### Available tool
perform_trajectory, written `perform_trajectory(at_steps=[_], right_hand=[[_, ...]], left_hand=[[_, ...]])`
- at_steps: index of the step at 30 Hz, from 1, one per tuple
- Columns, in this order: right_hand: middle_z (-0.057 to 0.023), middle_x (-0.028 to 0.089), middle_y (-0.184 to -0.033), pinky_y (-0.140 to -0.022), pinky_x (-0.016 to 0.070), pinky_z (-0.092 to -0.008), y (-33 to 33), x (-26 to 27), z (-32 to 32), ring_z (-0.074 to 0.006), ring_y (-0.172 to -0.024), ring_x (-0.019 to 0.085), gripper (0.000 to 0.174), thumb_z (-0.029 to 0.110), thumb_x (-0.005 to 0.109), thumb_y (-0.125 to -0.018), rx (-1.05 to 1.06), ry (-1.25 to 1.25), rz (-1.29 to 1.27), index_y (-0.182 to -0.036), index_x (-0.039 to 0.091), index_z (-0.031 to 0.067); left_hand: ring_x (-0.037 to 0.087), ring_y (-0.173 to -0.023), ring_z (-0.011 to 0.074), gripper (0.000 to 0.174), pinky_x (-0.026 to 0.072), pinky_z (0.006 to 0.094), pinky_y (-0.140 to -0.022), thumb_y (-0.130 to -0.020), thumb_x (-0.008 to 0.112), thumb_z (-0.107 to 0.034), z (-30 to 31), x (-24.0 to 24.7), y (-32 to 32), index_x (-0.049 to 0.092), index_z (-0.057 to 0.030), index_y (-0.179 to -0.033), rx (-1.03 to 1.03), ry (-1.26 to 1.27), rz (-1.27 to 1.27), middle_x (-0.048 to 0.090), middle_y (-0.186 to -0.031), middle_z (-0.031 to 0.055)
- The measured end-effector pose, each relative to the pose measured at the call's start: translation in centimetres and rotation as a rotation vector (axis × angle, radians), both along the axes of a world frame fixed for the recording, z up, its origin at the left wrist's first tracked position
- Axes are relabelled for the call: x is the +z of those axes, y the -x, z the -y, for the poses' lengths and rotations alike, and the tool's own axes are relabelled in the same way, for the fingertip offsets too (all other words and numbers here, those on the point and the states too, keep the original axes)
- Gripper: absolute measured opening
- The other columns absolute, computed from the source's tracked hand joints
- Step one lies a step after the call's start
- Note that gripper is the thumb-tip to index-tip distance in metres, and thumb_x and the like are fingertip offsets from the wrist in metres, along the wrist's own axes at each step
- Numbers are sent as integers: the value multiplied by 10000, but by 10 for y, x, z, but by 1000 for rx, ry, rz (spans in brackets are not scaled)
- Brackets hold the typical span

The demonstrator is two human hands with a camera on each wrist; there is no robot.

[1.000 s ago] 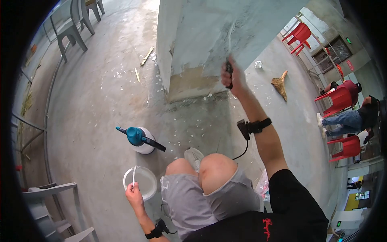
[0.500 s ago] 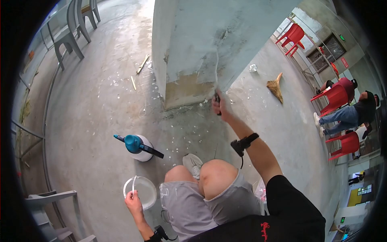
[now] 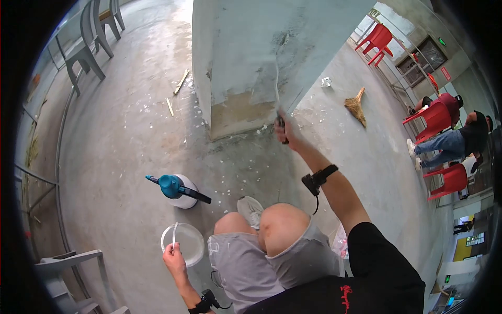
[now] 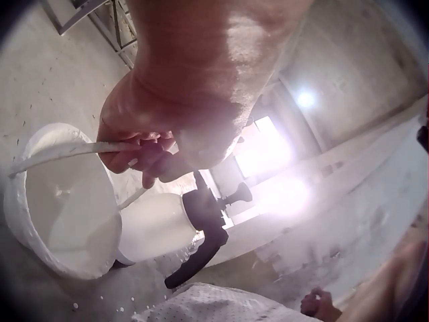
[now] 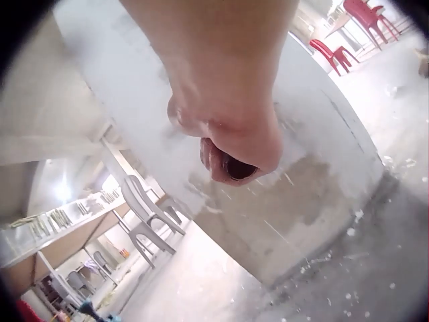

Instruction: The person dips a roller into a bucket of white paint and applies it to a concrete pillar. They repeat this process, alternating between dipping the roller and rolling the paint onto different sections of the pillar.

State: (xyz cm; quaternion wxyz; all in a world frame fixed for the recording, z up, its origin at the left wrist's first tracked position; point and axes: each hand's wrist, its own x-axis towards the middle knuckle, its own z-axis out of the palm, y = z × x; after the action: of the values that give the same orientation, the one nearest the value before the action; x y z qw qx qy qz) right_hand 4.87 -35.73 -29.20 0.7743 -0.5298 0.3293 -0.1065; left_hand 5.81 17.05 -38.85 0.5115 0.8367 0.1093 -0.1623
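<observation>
My right hand [image 3: 289,133] grips the dark handle [image 3: 281,125] of a hand tool close against the lower face of a pale painted pillar [image 3: 246,57]. The tool's working end is blurred, so I cannot tell its kind. From the grip, a thin whitish line runs up the pillar past a rough dark patch [image 3: 284,38]. In the right wrist view, fingers curl round the round butt of the handle [image 5: 238,169]. My left hand [image 3: 175,257] holds the bail of a white plastic bucket [image 4: 41,231], which is tipped, its mouth facing the left wrist camera.
A pump sprayer [image 3: 183,191] with a teal top stands on the floor beyond the bucket. White flakes and wood slivers [image 3: 181,81] litter the concrete. A straw brush head [image 3: 356,108] lies right of the pillar. Grey chairs [image 3: 83,55] stand left; red chairs [image 3: 436,123] and people are right.
My right hand has come down the pillar with the tool to near its base, then risen slightly. The whitish line shows above it. The left hand still holds the bucket, and the head view has shifted slightly.
</observation>
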Motion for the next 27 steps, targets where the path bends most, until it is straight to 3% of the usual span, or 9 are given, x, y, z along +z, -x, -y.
perform_trajectory(at_steps=[5, 9, 11, 15, 18, 21, 24, 26, 27], right_hand=[[47, 318, -497, -364, 212, -259, 13, -62, -16, -87, -363, 256, 545, 619, 464, -919, -21, -33, -210, -682, 428, 129], [47, 329, -503, -369, 218, -262, 16, -66, -13, -90, -364, 259, 535, 608, 454, -928, -67, 121, -242, -690, 442, 129], [47, 336, -504, -372, 228, -263, 10, -57, 2, -96, -368, 271, 518, 589, 452, -936, -75, 103, -195, -693, 449, 132], [52, 305, -498, -369, 219, -259, -16, 39, -5, -91, -375, 269, 495, 566, 458, -943, -43, 115, 24, -702, 451, 133], [48, 298, -495, -364, 214, -262, -34, 70, -10, -90, -372, 261, 487, 552, 455, -950, 10, 14, 184, -708, 452, 130], [45, 312, -501, -365, 216, -257, -39, 55, -30, -91, -376, 266, 486, 553, 455, -950, -61, -23, 104, -706, 447, 132], [46, 317, -513, -369, 217, -252, -30, -10, -31, -89, -384, 267, 500, 579, 465, -937, 17, -139, 35, -703, 442, 137], [45, 313, -510, -380, 241, -266, -18, -48, -40, -93, -379, 275, 553, 631, 478, -908, 7, -3, -81, -665, 424, 137], [44, 319, -509, -377, 246, -267, -11, -67, -36, -94, -373, 277, 546, 625, 483, -908, 55, -77, -94, -674, 430, 134]], left_hand=[[353, -539, 47, 209, 270, 252, -486, -906, 603, -169, -5, -3, 0, 618, 24, -828, -22, 3, -18, 421, -582, -53], [381, -522, 45, 202, 290, 231, -461, -904, 604, -180, -9, -11, -1, 627, -1, -814, -37, -7, -17, 446, -596, -45], [378, -518, 43, 199, 286, 229, -458, -906, 603, -177, -11, -13, 0, 626, -1, -815, -39, -10, -13, 445, -596, -46], [358, -529, 45, 206, 273, 240, -472, -910, 603, -177, -8, -11, 1, 618, 11, -828, -18, -7, -31, 422, -591, -50], [343, -545, 49, 222, 263, 251, -491, -914, 603, -181, -6, -7, 1, 608, 26, -832, 18, -4, -52, 405, -589, -53], [341, -547, 47, 223, 263, 248, -493, -918, 600, -180, -2, -2, 0, 608, 27, -834, 40, -1, -50, 405, -590, -56], [333, -546, 40, 214, 251, 247, -490, -922, 596, -173, -6, -7, 1, 610, 20, -832, 42, 17, -49, 402, -587, -62], [330, -547, 37, 207, 245, 245, -488, -921, 599, -170, -7, -2, 1, 611, 14, -827, 41, 0, -53, 398, -585, -64], [328, -545, 36, 208, 241, 243, -487, -920, 602, -174, -12, -7, 1, 611, 10, -822, 51, 30, -93, 399, -585, -65]])
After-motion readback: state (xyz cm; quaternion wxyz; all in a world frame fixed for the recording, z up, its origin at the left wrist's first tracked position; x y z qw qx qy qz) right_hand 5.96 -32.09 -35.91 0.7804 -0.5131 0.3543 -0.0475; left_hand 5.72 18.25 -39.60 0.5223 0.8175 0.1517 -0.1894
